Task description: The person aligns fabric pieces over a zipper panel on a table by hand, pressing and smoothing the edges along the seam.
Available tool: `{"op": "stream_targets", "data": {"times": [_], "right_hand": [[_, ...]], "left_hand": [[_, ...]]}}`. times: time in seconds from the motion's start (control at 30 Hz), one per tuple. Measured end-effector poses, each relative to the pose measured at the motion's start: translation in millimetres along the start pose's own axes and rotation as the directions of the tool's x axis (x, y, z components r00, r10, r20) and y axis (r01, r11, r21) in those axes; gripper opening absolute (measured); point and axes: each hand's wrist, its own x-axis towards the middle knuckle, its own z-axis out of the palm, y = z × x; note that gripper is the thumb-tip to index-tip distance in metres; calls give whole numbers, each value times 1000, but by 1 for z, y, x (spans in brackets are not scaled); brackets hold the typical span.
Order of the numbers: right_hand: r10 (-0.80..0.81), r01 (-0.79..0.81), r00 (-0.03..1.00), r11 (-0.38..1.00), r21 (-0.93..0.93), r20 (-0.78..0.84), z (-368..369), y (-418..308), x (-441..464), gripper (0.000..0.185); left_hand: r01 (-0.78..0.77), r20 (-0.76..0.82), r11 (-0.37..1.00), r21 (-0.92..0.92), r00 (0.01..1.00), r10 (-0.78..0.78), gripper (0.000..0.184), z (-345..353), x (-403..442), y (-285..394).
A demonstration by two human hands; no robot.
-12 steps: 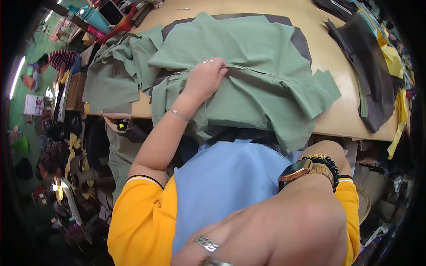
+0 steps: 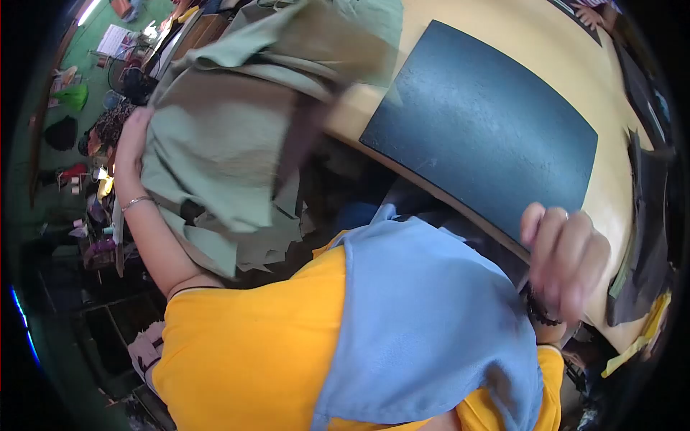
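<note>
My left hand [image 2: 134, 136] is closed on the edge of a green cloth piece [image 2: 208, 136], holding it off the table's left side. A dark brown layer [image 2: 305, 133] hangs with the cloth, blurred by motion. Over the table's front edge, my right hand [image 2: 566, 251] is raised with its fingers curled in; the inside of the grip is hidden. A dark rectangular board [image 2: 489, 129] lies flat on the table, close to my right hand but apart from it.
More green cloth [image 2: 370, 32] lies on the table [image 2: 410, 154] at the back left. Dark fabric [image 2: 643, 237] and a yellow strip [image 2: 640, 334] hang along the right edge. Another person's hand [image 2: 589, 16] rests at the far right corner.
My left hand has carried the green cloth off to the left, uncovering the dark board. My right hand has moved from close to the camera out over the table's front edge. The view has turned.
</note>
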Motion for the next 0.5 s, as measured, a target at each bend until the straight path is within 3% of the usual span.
{"op": "stream_targets", "data": {"times": [0.03, 0.1, 0.13, 0.2, 0.23, 0.27, 0.3, 0.33, 0.37, 0.4, 0.43, 0.47, 0.5], "right_hand": [[89, -121, 975, 981, -152, -201, -9, -3, -21, 12], [131, -265, 929, 887, -378, -345, -37, 2, -48, 13], [171, -351, 888, 852, -387, -428, -50, 1, -60, 11], [217, -495, 803, 762, -417, -556, -63, 2, -77, 10], [219, -557, 762, 702, -445, -609, -69, 0, -83, 11], [192, -611, 717, 635, -472, -670, -77, -6, -92, 12], [181, -655, 690, 568, -498, -700, -84, -14, -101, 13], [168, -703, 656, 489, -516, -736, -95, -19, -109, 15], [139, -716, 646, 452, -532, -751, -105, -29, -115, 17], [73, -716, 656, 374, -589, -751, -120, -41, -127, 18], [-6, -725, 672, 197, -660, -741, -133, -58, -135, 18], [-85, -751, 647, 99, -652, -758, -147, -75, -147, 19], [-167, -770, 632, -28, -637, -757, -166, -92, -161, 20]], "left_hand": [[61, 12, 996, 67, 998, -62, 29, -12, 3, -49], [166, -39, 862, 479, 985, -168, 33, -2, -24, -100], [-9, 89, 880, 475, 995, -38, 34, 1, -17, -185], [76, 29, 867, 493, 994, -103, 27, 56, -53, -259], [-52, -10, 832, 553, 998, 69, 34, 87, -69, -326], [75, 46, 827, 558, 992, -120, 39, 114, -90, -316], [193, -80, 898, 395, 981, -176, 37, 145, -108, -328], [202, 34, 711, 673, 952, -303, 40, 172, -103, -342], [207, -8, 303, 930, 837, -548, 46, 183, -103, -345], [399, -155, 274, 875, 768, -622, 49, 182, -106, -273], [421, -297, 146, 895, 807, -511, 51, 193, -90, -293], [730, -618, 361, 580, 683, -389, 57, 219, -89, -244], [698, -656, 401, 593, 708, -262, 61, 228, -65, -246]]}}
